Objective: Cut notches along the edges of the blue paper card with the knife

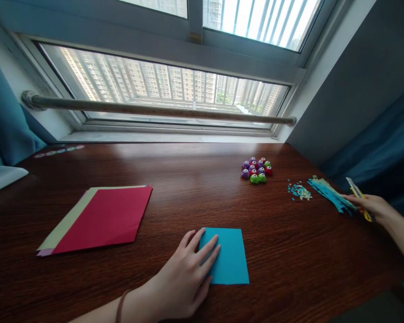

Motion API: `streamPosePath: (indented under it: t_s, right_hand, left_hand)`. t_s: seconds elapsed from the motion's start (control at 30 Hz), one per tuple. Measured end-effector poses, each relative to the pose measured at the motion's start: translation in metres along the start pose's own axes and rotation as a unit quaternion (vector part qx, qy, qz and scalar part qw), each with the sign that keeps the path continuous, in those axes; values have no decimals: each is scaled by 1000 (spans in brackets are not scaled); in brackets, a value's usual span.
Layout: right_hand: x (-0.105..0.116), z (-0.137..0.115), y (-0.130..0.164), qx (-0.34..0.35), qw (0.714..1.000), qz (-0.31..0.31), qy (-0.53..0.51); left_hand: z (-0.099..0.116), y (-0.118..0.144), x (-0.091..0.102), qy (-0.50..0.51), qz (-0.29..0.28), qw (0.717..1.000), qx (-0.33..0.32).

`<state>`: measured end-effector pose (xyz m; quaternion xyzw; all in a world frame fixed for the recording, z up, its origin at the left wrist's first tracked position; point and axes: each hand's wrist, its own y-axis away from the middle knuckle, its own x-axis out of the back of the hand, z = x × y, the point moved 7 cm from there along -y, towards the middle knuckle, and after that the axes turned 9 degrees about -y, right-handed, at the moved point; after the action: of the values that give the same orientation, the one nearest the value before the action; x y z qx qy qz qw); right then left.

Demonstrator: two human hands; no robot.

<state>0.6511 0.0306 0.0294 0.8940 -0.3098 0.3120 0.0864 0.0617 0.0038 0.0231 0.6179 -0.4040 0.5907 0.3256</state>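
My left hand [191,269] lies with its fingers spread over the left side of a blue square of paper [230,258], which rests flat near the front of the table. Off to the right, my right hand [379,208] is closed on a yellow utility knife [360,195], its blade pointing up and away. The fingertips of that hand reach the near end of a pile of blue and pale green paper strips [331,194]. Whether they pinch any strips, I cannot tell. Beside the pile lie small blue and pale scraps [301,191].
A stack of coloured paper sheets [104,220], red on top, lies on the left of the brown table [185,179]. Several purple, red and green eye-topped figures [256,170] cluster at the back right. Behind the table runs a window with a metal bar [161,110].
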Motion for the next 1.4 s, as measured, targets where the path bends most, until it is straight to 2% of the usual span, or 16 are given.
streamPosePath:
  t_s: [0.07, 0.13, 0.3, 0.4, 0.5, 0.7, 0.83, 1.03, 1.17, 1.27, 1.33, 1.4]
  right_hand:
    - [-14, 1, 5, -70, 996, -16, -58]
    - [-38, -13, 16, -62, 994, -49, -75]
    - [-114, -59, 61, 73, 987, -145, 10]
    - [-150, -85, 91, 206, 955, -156, 149]
    - [-170, -91, 108, 264, 916, -143, 264]
    - [-169, -61, 108, 286, 893, -41, 345]
    - [-167, -43, 102, 313, 893, -36, 321]
    - [-166, -38, 99, 335, 895, -28, 293]
    - [-162, -47, 105, 337, 890, 7, 308]
    - [-163, -70, 103, 350, 898, 40, 263]
    - [-169, -90, 92, 347, 924, 41, 157]
    - [-181, -105, 66, 298, 954, 37, -6]
  left_hand:
    - [0, 0, -1, -1, -6, 1000, -1]
    - [0, 0, -3, -1, -14, 1000, -3]
    - [-1, 2, -6, 3, -26, 1000, -5]
    - [-1, 2, -7, 12, -27, 1000, -1]
    - [-3, 1, -6, 23, -31, 999, 10]
    - [-7, 3, -11, 50, -35, 998, 34]
    - [-11, 5, -15, 63, -34, 996, 51]
    - [-16, 5, -12, 66, -4, 996, 59]
    - [-18, 5, -10, 67, 15, 996, 63]
    - [-19, 5, -10, 70, 27, 995, 67]
    - [-19, 5, -11, 76, 22, 995, 68]
    - [-19, 5, -14, 83, 11, 994, 68]
